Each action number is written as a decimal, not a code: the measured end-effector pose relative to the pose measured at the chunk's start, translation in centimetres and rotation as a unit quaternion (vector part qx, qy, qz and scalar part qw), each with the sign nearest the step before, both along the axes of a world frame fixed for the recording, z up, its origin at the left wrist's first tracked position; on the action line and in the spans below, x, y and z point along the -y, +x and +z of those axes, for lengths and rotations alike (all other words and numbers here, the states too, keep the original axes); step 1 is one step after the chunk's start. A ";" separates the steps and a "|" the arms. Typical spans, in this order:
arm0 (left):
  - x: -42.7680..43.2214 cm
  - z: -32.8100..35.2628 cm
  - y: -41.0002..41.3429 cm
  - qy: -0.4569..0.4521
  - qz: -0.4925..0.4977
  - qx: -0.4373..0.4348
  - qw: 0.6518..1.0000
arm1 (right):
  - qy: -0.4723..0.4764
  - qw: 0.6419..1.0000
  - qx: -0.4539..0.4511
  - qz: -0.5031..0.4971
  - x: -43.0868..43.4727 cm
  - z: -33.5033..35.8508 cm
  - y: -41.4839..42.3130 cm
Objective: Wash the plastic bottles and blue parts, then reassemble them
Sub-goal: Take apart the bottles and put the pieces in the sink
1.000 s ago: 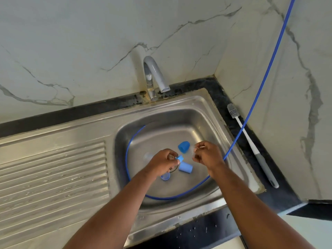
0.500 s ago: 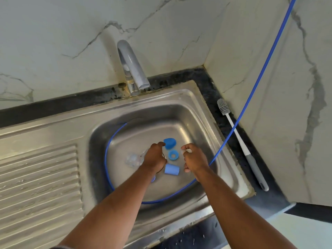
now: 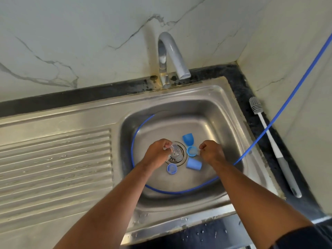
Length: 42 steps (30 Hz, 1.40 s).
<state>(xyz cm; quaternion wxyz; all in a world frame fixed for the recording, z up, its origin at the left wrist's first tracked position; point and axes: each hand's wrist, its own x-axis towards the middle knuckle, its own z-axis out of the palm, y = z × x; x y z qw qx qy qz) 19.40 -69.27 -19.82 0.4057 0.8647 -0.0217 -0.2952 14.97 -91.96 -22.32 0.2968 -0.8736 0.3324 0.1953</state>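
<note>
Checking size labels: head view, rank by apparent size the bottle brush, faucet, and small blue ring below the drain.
1. bottle brush, longest by far
2. faucet
3. small blue ring, clearly smallest

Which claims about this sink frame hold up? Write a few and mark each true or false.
1. The left hand grips a clear bottle above the drain. True.
2. Water runs from the faucet. False: no stream shows.
3. The brush lies in the basin. False: it lies on the dark counter, right of the basin.
4. A blue hose loops round the basin floor. True.
5. Four loose blue parts lie in the basin. True.
</note>
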 end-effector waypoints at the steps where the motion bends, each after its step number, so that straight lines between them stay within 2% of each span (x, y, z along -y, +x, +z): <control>1: -0.3 0.1 -0.1 -0.001 0.006 0.000 1.000 | -0.012 1.000 0.007 -0.003 0.2 0.1 -0.2; 8: -1.5 1.7 -1.7 -0.018 0.018 0.013 1.000 | -0.041 0.999 0.021 -0.004 0.6 2.1 -0.6; 15: -5.2 5.7 -4.5 -0.038 0.091 0.038 0.994 | -0.021 0.996 0.084 0.036 -3.6 5.8 0.5; 25: -14.2 11.8 -11.5 -0.054 0.216 0.148 0.963 | 0.045 0.967 0.214 0.128 -17.0 11.1 -2.9; 30: -20.5 14.2 -16.6 -0.057 0.217 0.170 0.959 | 0.087 0.952 0.230 0.182 -25.7 14.0 -7.7; 33: -24.3 15.6 -19.4 -0.032 0.226 0.212 0.950 | 0.130 0.941 0.234 0.207 -31.3 15.2 -10.6; 38: -29.5 18.5 -23.1 -0.032 0.230 0.295 0.927 | 0.159 0.922 0.250 0.251 -39.1 16.6 -14.1; 42: -34.3 20.5 -25.4 -0.009 0.292 0.372 0.881 | 0.165 0.882 0.262 0.355 -44.6 17.8 -16.0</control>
